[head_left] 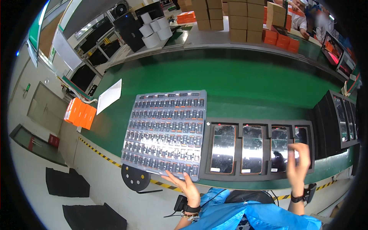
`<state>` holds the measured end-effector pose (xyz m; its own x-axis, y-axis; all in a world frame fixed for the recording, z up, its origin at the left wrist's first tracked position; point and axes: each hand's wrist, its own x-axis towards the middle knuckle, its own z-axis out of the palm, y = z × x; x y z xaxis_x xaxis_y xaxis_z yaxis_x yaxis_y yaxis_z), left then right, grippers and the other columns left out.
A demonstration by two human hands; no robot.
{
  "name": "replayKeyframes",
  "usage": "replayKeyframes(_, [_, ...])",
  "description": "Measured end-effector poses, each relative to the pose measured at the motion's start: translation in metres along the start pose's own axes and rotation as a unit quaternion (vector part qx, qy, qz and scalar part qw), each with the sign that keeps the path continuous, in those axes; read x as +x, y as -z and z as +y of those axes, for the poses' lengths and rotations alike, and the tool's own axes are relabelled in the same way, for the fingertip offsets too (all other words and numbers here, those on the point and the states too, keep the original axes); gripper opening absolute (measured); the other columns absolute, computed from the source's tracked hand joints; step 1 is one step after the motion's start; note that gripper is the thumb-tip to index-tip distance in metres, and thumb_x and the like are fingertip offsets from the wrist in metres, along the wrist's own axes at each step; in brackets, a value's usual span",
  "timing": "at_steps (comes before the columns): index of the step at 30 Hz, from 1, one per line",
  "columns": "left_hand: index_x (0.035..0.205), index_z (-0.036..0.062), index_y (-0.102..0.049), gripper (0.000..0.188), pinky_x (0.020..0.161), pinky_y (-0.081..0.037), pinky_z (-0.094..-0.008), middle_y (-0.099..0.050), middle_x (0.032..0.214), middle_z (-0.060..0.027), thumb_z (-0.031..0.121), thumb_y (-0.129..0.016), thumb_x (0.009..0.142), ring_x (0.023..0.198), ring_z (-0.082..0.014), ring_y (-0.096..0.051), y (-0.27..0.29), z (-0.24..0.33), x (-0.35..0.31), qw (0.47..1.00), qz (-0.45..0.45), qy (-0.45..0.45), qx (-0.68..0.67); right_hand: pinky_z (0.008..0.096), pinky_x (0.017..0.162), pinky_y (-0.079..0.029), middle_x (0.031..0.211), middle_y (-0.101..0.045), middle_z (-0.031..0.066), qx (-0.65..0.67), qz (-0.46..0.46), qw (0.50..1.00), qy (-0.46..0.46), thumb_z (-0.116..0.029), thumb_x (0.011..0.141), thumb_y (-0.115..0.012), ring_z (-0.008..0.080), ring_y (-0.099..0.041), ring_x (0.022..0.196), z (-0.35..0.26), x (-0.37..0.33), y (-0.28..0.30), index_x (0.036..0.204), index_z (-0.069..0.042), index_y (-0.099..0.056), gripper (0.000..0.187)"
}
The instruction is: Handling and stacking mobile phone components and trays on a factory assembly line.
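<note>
A large clear plastic tray point(204, 115) holds many rows of small dark parts and slightly overhangs the near bench edge. My left hand point(188, 188) grips its near edge, with the thumb over the rim and the fingers along the edge. To the right lies a black foam tray point(237, 177) with several phone-like, dark glass-fronted devices in its slots, among them one at the left point(223, 147). Over the two rightmost devices is my right hand point(300, 161), raised and blurred by motion. Whether it holds anything is not visible.
Stacked black foam trays point(326, 126) with more devices stand at the right. Orange boxes point(79, 113) and a white sheet point(110, 96) lie on the left of the green bench point(245, 76). Cardboard boxes point(247, 21) and white rolls point(153, 32) line the back; people work beyond.
</note>
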<state>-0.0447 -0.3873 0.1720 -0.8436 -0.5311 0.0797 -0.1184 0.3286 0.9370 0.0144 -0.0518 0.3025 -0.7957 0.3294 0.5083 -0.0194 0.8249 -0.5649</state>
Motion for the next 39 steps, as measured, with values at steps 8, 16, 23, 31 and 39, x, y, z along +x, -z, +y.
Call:
replayKeyframes(8, [0.140,-0.0022,-0.049,0.043,0.121,-0.024,-0.0488,-0.025,0.162,-0.0254,0.011,-0.053,0.100,0.150,-0.0422,-0.027,0.028,0.076,0.013,0.949,-0.152,-0.271,0.059,0.0518,0.113,-0.037,0.134,-0.059,0.0145,-0.044,-0.329,0.901,0.280,-0.023,0.092,-0.068,0.0353,-0.052,0.129,-0.043,0.040,-0.072,0.114,-0.011,-0.071,0.026])
replayKeyframes(16, [0.151,0.0007,-0.034,0.061,0.122,-0.023,-0.0489,-0.018,0.162,-0.0341,0.007,-0.058,0.095,0.151,-0.0468,-0.023,-0.060,0.103,0.010,0.904,-0.365,-0.219,0.034,0.0624,0.117,-0.026,0.131,-0.059,0.0131,-0.017,-0.295,0.887,0.355,-0.043,0.096,-0.061,0.0339,-0.048,0.133,-0.013,0.041,-0.098,0.100,-0.017,-0.073,0.029])
replayKeyframes(23, [0.147,0.0017,-0.038,0.068,0.113,-0.039,-0.0376,-0.049,0.146,-0.0171,-0.012,-0.065,0.086,0.137,-0.0251,-0.048,-0.058,0.110,0.023,0.876,-0.407,0.047,-0.254,0.0574,0.116,-0.028,0.121,-0.060,0.0119,0.025,-0.250,0.914,0.319,-0.038,0.096,-0.063,0.0310,-0.051,0.126,-0.013,0.047,-0.078,0.089,-0.012,-0.073,0.029])
replayKeyframes(31, [0.156,0.0021,-0.033,0.071,0.103,-0.050,-0.0375,-0.054,0.146,-0.0240,-0.009,-0.059,0.091,0.127,-0.0282,-0.059,-0.065,0.158,-0.032,0.922,-0.329,-0.195,-0.064,0.0556,0.113,-0.037,0.152,-0.037,0.0260,0.078,-0.238,0.959,0.133,-0.027,0.099,-0.060,0.0472,-0.037,0.141,-0.006,0.021,-0.034,0.112,-0.012,-0.068,0.021])
replayKeyframes(39, [0.160,0.0018,-0.021,0.066,0.097,-0.053,-0.0438,-0.052,0.141,-0.0335,0.000,-0.048,0.099,0.120,-0.0447,-0.062,-0.110,0.153,-0.064,0.873,-0.439,-0.202,-0.059,0.0489,0.105,-0.049,0.153,-0.037,0.0250,0.124,-0.230,0.965,0.001,-0.025,0.103,-0.054,0.0434,-0.050,0.133,-0.004,-0.001,-0.035,0.127,-0.013,-0.061,0.028])
